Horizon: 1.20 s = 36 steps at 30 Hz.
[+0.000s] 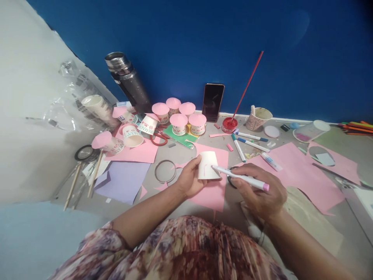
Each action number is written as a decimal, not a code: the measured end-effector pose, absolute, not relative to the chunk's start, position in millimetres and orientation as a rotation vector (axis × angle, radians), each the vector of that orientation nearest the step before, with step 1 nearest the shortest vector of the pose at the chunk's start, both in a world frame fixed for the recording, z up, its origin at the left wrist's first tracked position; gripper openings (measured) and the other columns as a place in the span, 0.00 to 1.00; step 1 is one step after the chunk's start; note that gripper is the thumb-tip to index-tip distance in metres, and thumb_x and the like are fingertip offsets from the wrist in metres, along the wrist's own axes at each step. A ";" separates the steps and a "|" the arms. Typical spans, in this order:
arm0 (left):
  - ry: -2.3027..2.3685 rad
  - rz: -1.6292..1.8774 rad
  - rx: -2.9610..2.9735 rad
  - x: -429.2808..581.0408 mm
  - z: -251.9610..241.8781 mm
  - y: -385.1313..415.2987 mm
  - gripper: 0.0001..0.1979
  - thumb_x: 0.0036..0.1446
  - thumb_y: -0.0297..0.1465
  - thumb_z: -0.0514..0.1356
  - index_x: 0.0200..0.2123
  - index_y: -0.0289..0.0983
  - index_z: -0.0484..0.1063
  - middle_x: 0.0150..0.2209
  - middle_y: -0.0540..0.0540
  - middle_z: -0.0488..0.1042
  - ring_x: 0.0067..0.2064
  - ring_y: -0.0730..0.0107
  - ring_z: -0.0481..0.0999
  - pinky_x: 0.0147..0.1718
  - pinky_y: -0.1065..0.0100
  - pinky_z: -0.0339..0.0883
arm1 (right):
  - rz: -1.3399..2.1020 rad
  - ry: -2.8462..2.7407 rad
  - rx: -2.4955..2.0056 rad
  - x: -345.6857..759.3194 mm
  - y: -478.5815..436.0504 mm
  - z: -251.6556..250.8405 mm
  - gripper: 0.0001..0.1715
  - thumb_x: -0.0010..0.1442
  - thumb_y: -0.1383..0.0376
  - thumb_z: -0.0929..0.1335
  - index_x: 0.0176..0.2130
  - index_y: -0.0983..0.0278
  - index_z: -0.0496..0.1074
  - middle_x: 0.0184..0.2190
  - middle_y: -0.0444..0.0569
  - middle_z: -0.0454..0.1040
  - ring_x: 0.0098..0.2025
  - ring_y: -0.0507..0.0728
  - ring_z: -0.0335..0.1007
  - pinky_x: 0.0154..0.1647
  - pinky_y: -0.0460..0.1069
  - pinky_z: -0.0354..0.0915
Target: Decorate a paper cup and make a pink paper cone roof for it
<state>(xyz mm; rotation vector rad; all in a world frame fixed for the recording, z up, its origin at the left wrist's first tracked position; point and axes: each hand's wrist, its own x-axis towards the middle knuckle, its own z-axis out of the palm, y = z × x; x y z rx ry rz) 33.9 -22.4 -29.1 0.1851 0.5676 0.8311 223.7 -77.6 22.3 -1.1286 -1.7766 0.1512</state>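
Observation:
A white paper cup, turned upside down, is gripped at its left side by my left hand. A thin pink curved line shows on its front wall. My right hand closes around a white felt-tip pen with a pink end. The pen's tip points left and meets, or nearly meets, the cup's wall. Under both hands lies a sheet of pink paper. Behind the cup stand several decorated cups with pink cone tops, drawn with red and green marks.
At the back are a dark steel flask, a leaning phone and a red paint pot with a brush. Markers, a glue stick, red scissors, purple paper and a tape ring lie around.

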 end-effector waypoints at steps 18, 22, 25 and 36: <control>0.547 0.789 0.164 34.0 -29.1 -24.2 0.18 0.68 0.37 0.57 0.51 0.30 0.76 0.41 0.37 0.81 0.42 0.55 0.81 0.43 0.53 0.76 | 0.074 -1.824 -1.131 222.7 -79.0 30.4 0.05 0.64 0.68 0.70 0.39 0.59 0.78 0.29 0.45 0.84 0.28 0.56 0.81 0.29 0.48 0.74; 0.541 0.783 0.163 34.6 -32.5 -26.1 0.19 0.67 0.37 0.59 0.52 0.29 0.75 0.41 0.38 0.81 0.42 0.56 0.81 0.44 0.53 0.75 | 0.047 -1.834 -1.106 222.1 -78.4 28.3 0.06 0.65 0.69 0.70 0.41 0.59 0.77 0.30 0.45 0.84 0.29 0.57 0.82 0.31 0.48 0.75; 0.551 0.778 0.171 35.8 -35.2 -26.9 0.20 0.67 0.38 0.59 0.53 0.29 0.75 0.42 0.38 0.81 0.42 0.56 0.81 0.44 0.55 0.75 | 0.044 -1.852 -1.098 221.7 -77.2 28.5 0.06 0.65 0.69 0.69 0.41 0.59 0.77 0.30 0.45 0.84 0.29 0.56 0.82 0.30 0.48 0.74; 0.555 0.758 0.159 34.6 -27.3 -26.4 0.19 0.68 0.39 0.57 0.51 0.30 0.76 0.40 0.37 0.81 0.41 0.54 0.81 0.42 0.52 0.76 | 0.022 -1.837 -1.129 224.2 -83.0 31.6 0.04 0.65 0.68 0.71 0.40 0.59 0.77 0.30 0.46 0.84 0.30 0.58 0.83 0.34 0.50 0.77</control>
